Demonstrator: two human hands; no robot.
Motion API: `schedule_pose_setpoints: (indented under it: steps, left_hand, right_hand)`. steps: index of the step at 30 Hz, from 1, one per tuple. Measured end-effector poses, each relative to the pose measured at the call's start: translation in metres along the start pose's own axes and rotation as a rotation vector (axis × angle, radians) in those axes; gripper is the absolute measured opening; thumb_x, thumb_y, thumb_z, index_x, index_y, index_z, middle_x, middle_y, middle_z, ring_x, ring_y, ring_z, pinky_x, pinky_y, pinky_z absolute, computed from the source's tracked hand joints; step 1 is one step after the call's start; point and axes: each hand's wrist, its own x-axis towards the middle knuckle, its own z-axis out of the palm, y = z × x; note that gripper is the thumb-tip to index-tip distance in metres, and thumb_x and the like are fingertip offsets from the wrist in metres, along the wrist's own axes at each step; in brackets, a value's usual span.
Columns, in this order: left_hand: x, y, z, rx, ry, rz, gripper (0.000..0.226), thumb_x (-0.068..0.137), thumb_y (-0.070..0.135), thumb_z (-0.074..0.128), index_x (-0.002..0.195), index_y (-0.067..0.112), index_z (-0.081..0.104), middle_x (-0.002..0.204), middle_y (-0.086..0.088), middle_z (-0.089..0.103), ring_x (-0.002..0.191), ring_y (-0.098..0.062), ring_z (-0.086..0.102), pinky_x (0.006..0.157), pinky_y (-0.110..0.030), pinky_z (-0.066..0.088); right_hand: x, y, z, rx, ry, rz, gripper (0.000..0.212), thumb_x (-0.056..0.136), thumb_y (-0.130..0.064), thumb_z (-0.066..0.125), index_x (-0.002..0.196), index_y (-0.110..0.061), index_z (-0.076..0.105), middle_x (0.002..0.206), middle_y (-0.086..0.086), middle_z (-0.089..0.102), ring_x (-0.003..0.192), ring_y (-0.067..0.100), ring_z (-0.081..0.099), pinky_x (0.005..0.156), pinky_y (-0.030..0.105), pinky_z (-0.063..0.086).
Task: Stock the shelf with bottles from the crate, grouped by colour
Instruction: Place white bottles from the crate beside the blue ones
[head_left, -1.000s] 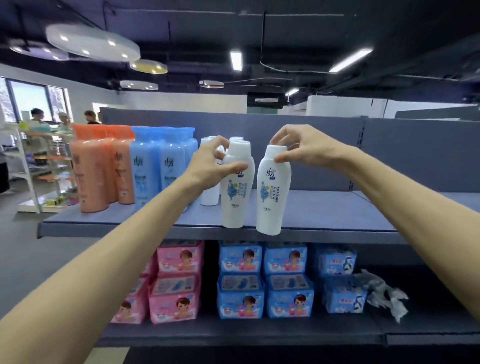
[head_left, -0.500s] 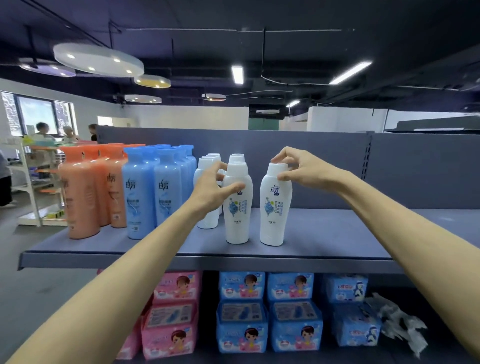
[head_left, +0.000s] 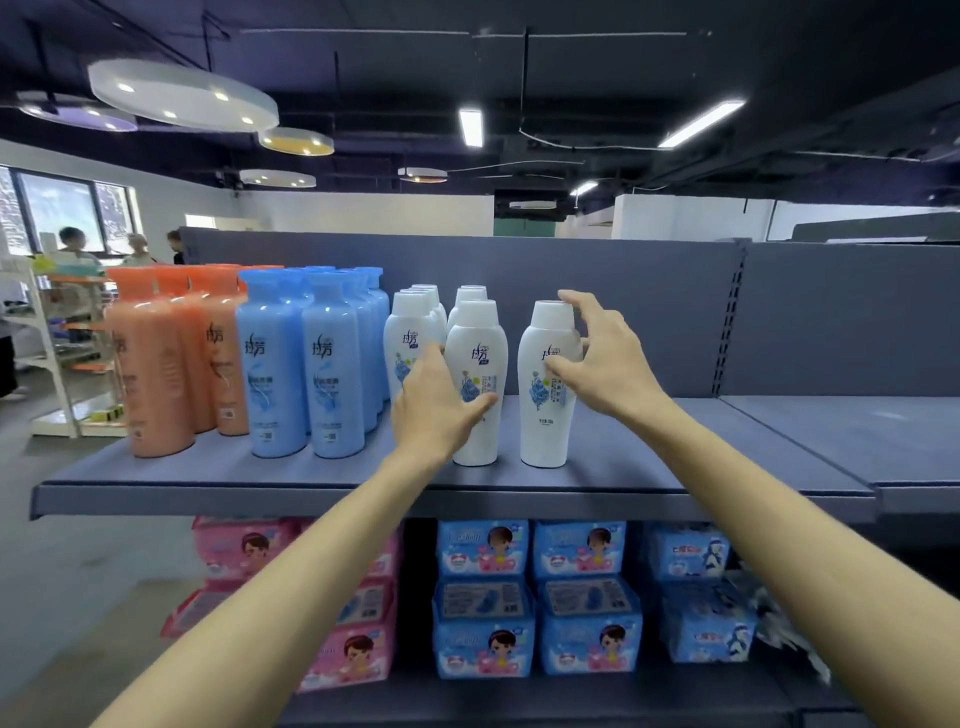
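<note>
Two hands (head_left: 605, 358) – around white bottles (head_left: 545, 384).

Bare shelf (head_left: 753, 441) is seen right of the right hand (head_left: 605, 364); passage there is blocked only by the back panel (head_left: 649, 312) behind. Left of the left hand (head_left: 436, 410), room is closed off by white bottles (head_left: 475, 384), blue bottles (head_left: 301, 364) and orange bottles (head_left: 166, 358).

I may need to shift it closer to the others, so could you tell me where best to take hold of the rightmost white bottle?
Take the rightmost white bottle around its waist, just below the cap, coming from the right. It stands upright, that side of the shelf is bare, and the right hand is there already; another white bottle stands on its left.
</note>
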Motion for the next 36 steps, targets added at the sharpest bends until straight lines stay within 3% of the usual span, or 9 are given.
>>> schedule_pose_setpoints:
  steps: [4,9,12,18,23,31,36]
  left_hand:
    - [-0.028,0.008,0.019,0.149,0.065,-0.006,0.066,0.078,0.029,0.077,0.126,0.009,0.036,0.12,-0.009,0.051,0.104,-0.033,0.058,0.075,-0.039,0.045]
    - [-0.029,0.007,0.024,0.13,0.039,-0.036,0.061,0.081,0.024,0.075,0.122,0.006,0.033,0.121,-0.013,0.054,0.105,-0.036,0.06,0.077,-0.038,0.045]
    - [-0.03,0.008,0.025,0.14,0.014,-0.061,0.059,0.081,0.026,0.076,0.118,0.007,0.034,0.117,-0.014,0.058,0.105,-0.035,0.061,0.077,-0.038,0.046]
    - [-0.024,0.005,0.032,0.129,-0.023,-0.071,0.057,0.079,0.028,0.078,0.115,0.005,0.038,0.114,-0.013,0.059,0.106,-0.033,0.059,0.08,-0.036,0.046]
    - [-0.014,0.004,0.041,0.121,-0.041,-0.087,0.056,0.081,0.025,0.077,0.117,0.004,0.039,0.118,-0.014,0.058,0.11,-0.033,0.059,0.085,-0.037,0.047]
    - [0.013,-0.003,0.061,0.115,-0.051,-0.129,0.055,0.084,0.021,0.074,0.121,0.001,0.038,0.124,-0.016,0.054,0.114,-0.035,0.056,0.089,-0.039,0.046]
    - [0.027,-0.008,0.074,0.121,-0.037,-0.136,0.054,0.084,0.021,0.074,0.119,0.001,0.038,0.123,-0.017,0.053,0.112,-0.035,0.057,0.088,-0.039,0.047]
  right_hand:
    - [-0.032,-0.002,0.027,-0.126,0.144,-0.038,0.085,0.082,-0.024,0.072,0.149,-0.038,0.021,0.126,0.005,0.044,0.097,0.026,0.059,0.079,0.04,0.051]
    - [-0.042,-0.001,0.046,-0.09,0.177,0.019,0.108,0.082,-0.022,0.075,0.155,-0.034,-0.002,0.132,0.008,0.042,0.098,0.03,0.06,0.072,0.036,0.046]
    - [-0.047,0.0,0.051,-0.118,0.148,0.063,0.113,0.082,-0.021,0.076,0.155,-0.033,-0.01,0.132,0.01,0.043,0.099,0.035,0.061,0.076,0.042,0.048]
    - [-0.05,0.003,0.061,-0.147,0.127,0.083,0.119,0.082,-0.02,0.077,0.154,-0.034,-0.017,0.13,0.01,0.039,0.091,0.035,0.062,0.076,0.042,0.048]
    - [-0.046,0.005,0.062,-0.139,0.11,0.075,0.12,0.083,-0.018,0.075,0.153,-0.036,-0.021,0.116,0.011,0.043,0.084,0.034,0.059,0.073,0.041,0.049]
    - [-0.041,0.014,0.057,-0.025,0.065,0.103,0.125,0.081,-0.016,0.078,0.149,-0.045,-0.023,0.116,0.008,0.044,0.093,0.033,0.06,0.08,0.043,0.049]
    - [-0.044,0.014,0.059,-0.116,0.085,0.094,0.122,0.081,-0.021,0.078,0.152,-0.04,-0.02,0.123,0.007,0.045,0.097,0.032,0.062,0.077,0.044,0.052]
